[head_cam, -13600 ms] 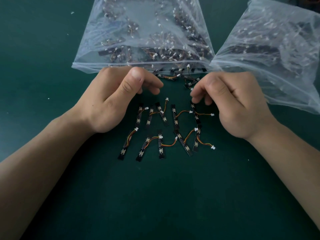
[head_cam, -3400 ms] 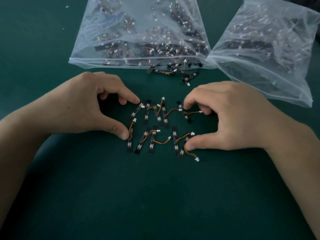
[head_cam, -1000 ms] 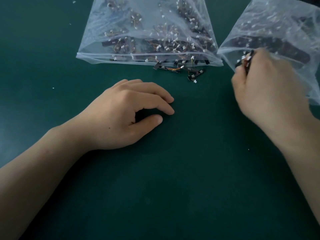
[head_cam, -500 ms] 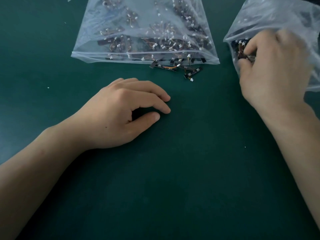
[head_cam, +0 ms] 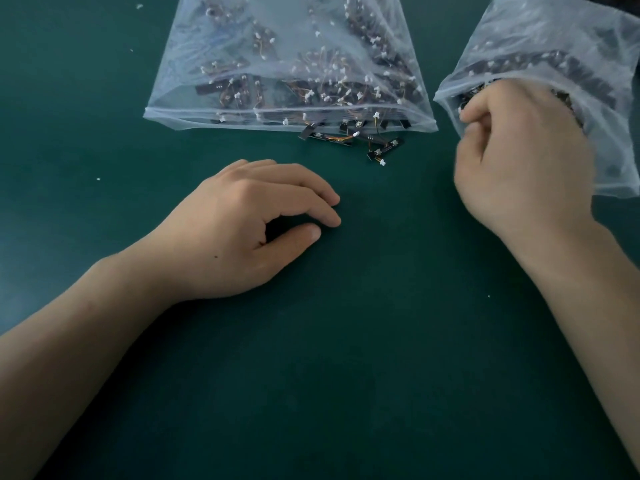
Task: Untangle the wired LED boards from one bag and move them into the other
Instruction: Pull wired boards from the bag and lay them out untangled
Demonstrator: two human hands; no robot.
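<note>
LED boards (head_cam: 349, 138) spill from left bag (head_cam: 287, 64) just beyond L hand (head_cam: 242, 230), resting loose-curled & empty on mat (head_cam: 346, 358); R hand (head_cam: 519, 161) curled in right bag (head_cam: 554, 39) mouth, can't tell if holding any.

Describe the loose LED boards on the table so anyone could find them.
Find the clear bag at the top middle of the green table. Just outside the right end of its mouth lies a small tangle of wired LED boards, the only ones not under plastic.
</note>
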